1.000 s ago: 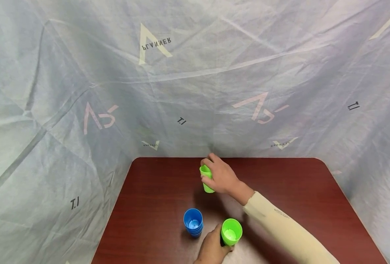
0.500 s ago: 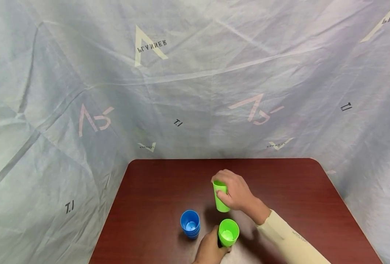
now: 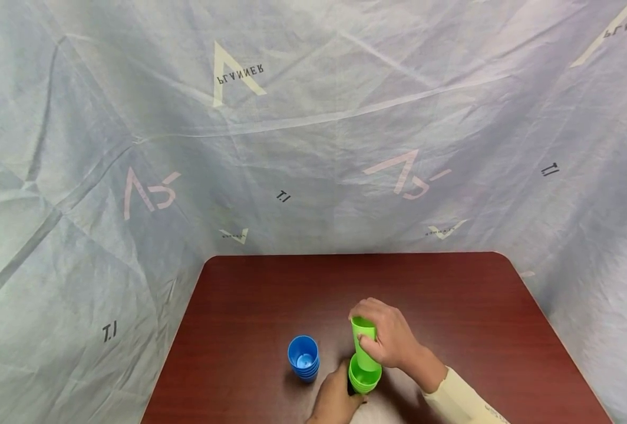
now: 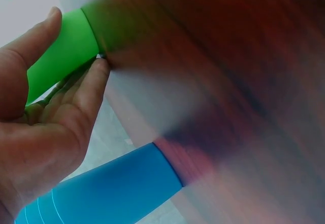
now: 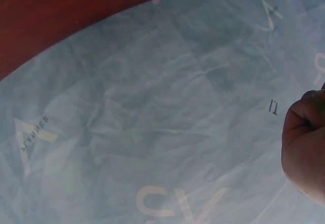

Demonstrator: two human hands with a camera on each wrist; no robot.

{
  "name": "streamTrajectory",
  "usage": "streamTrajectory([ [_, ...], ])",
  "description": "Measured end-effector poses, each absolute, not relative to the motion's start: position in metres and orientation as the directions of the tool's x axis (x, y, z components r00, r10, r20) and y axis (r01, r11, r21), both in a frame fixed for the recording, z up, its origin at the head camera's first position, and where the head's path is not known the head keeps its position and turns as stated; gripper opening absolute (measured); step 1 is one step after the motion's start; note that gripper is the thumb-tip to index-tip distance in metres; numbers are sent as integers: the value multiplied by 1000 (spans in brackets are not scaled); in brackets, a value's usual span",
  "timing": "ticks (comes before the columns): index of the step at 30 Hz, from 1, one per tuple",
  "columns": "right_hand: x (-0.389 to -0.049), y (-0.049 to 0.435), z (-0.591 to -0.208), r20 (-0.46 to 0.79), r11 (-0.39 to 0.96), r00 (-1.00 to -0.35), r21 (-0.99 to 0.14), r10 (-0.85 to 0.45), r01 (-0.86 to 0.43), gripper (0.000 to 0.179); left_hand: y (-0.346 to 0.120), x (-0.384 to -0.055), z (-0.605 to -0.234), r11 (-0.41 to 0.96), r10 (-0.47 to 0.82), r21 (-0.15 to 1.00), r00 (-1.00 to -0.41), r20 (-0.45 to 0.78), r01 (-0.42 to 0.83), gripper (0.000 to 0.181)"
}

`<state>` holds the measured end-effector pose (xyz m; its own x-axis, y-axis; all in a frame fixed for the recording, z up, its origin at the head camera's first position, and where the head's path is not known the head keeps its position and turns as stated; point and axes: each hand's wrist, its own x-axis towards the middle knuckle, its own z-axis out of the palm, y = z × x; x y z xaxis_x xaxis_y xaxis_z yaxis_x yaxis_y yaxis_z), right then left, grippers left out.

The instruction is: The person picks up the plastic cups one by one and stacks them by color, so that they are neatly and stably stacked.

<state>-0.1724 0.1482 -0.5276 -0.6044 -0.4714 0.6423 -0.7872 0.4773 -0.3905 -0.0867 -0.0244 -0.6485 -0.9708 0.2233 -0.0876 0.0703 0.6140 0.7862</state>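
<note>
In the head view my right hand (image 3: 390,335) grips a green cup (image 3: 364,344) near its rim, thumb on the near side. The cup's lower end is inside the mouth of a stack of green cups (image 3: 363,386) below it. My left hand (image 3: 336,396) holds that stack from the left, fingers and thumb around its side. In the left wrist view the same hand (image 4: 56,92) curls round the green stack (image 4: 68,46), which stands on the table. The right wrist view catches only part of the right hand (image 5: 307,145) at its edge.
A stack of blue cups (image 3: 303,356), open end up, stands just left of the left hand, and also shows below it in the left wrist view. The dark red table (image 3: 250,306) ends at a grey printed cloth (image 3: 313,176) hung behind and at the sides.
My right hand has brought its green cup from the far middle of the table toward me and down into the stack's mouth. The left hand keeps holding the stack; the head view has shifted slightly.
</note>
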Motion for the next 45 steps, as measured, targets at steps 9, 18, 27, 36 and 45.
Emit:
streamTrajectory([
  [9, -165, 147, -542, 650, 522, -605, -353, -460, -776, 29, -25, -90, -648, 607, 219, 792, -972, -86, 67, 63],
  [18, -156, 146, -549, 655, 506, -566, -310, -500, -805, 36, -26, -93, -650, 610, 227, 790, -968, -103, 58, 58],
  [27, -151, 145, -549, 671, 445, -490, -258, -556, -858, 45, -25, -94, -646, 677, 211, 724, -977, -21, 131, 56],
  [36, -145, 143, -558, 614, 506, -581, -318, -534, -802, 43, -15, -98, -644, 726, 115, 666, -985, 130, 173, 48],
  [45, -144, 148, -572, 532, 572, -680, -383, -505, -725, 59, -14, -103, -636, 698, 110, 708, -993, 36, 103, 82],
])
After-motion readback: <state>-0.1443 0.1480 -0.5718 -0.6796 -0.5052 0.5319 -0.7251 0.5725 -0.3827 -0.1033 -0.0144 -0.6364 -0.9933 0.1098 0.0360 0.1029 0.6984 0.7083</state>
